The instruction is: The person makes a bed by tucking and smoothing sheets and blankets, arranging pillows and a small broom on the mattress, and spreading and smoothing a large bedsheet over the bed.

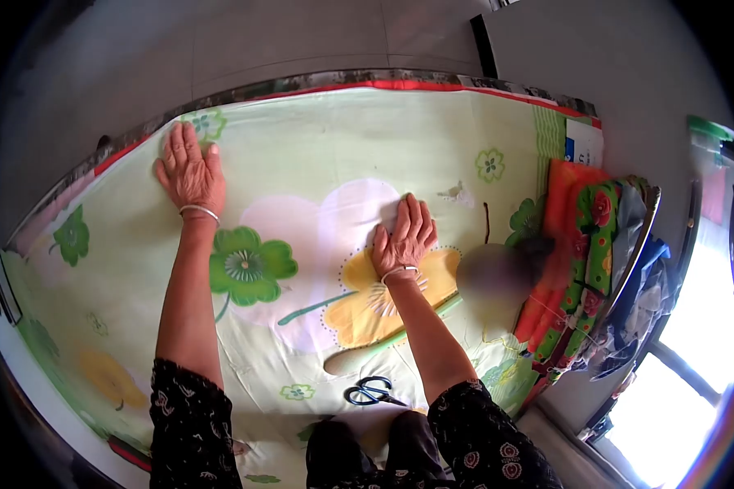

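A pale green sheet [302,147] with a print of flowers and leaves lies spread over a bed. My left hand [192,175] rests palm down on it near the far left edge, fingers stretched out, with a bracelet at the wrist. Lower and to the right, my right hand [404,238] lies palm down across a printed yellow flower, holding nothing. Under my right forearm runs a long pale green tool [359,357] with a broad end; its kind is unclear. Scissors with blue handles [370,393] lie near my knees.
Folded orange cloth [550,236] and a green flowered bundle [589,269] are piled at the right edge. A blurred round patch beside them cannot be made out. A thin brown stick [487,222] lies on the sheet. Tiled floor [285,37] shows beyond the bed's far edge.
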Demonstrator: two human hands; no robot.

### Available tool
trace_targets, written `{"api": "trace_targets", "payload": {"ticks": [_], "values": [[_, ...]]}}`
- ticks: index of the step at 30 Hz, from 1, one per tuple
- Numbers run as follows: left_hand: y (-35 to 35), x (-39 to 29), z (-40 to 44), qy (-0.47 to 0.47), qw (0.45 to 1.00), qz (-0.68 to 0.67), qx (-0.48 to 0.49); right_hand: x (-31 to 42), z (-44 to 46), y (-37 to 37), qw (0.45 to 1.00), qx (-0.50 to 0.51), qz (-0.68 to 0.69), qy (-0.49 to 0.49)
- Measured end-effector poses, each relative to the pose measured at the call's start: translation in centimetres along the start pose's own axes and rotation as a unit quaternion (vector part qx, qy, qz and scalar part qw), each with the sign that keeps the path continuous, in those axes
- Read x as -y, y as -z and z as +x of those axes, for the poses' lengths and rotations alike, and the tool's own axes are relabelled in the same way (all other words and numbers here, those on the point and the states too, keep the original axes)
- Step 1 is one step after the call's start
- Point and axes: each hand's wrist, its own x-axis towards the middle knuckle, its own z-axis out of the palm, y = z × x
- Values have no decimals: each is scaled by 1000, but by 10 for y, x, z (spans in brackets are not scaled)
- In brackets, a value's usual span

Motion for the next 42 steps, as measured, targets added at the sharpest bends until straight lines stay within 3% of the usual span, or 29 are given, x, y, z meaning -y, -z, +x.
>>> {"api": "trace_targets", "payload": {"ticks": [13, 15, 20, 23, 34, 42], "values": [[-5, -5, 25, -10, 1000, -10, 7, 0, 6, 9, 997, 66, -14, -24], [-1, -8, 27, -14, 1000, -22, 16, -3, 4, 5, 999, 41, 6, -16], [3, -13, 34, -15, 998, -43, 37, -19, 96, 0, 1000, -4, 10, -17], [4, -15, 36, -21, 997, -54, 49, -21, 161, -4, 998, -16, 13, -66], [7, -23, 43, -17, 996, -39, 79, -31, 157, -13, 997, -11, -1, -72], [-4, -36, 49, -35, 997, -51, 48, -33, 158, -10, 996, -3, 14, -85]]}}
